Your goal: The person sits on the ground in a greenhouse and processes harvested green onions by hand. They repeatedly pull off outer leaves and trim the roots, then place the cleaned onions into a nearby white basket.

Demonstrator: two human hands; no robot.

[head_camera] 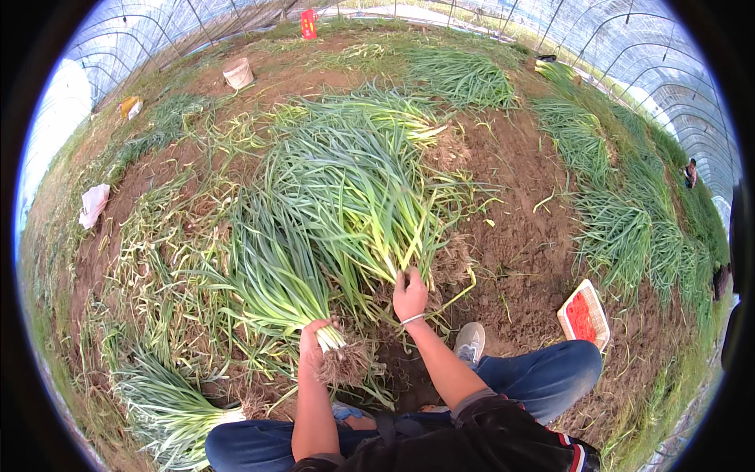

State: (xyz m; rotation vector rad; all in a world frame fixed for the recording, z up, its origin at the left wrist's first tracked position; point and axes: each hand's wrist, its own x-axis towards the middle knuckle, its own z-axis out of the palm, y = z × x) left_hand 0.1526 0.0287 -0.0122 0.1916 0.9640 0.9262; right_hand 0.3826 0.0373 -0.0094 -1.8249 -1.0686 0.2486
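My left hand (312, 339) grips a thick bunch of green leafy stalks (283, 283), apparently Chinese chives or garlic greens. Its pale stem ends show past my fingers, and brown matted roots (345, 361) hang below them. To the right, my right hand (411, 295) is closed around the base of a few yellowish-green stalks (407, 245). These lie at the near edge of a large heap of the same greens (348, 171). A light bracelet (413, 319) circles my right wrist.
A white basket (600, 312) holding red ties stands at right. A bundle of greens (171, 407) lies lower left; more piles (625, 230) line the right. Discarded leaves (159, 277) cover soil at left. Farther off are a bucket (238, 74), a plastic bag (94, 205) and a person (690, 173).
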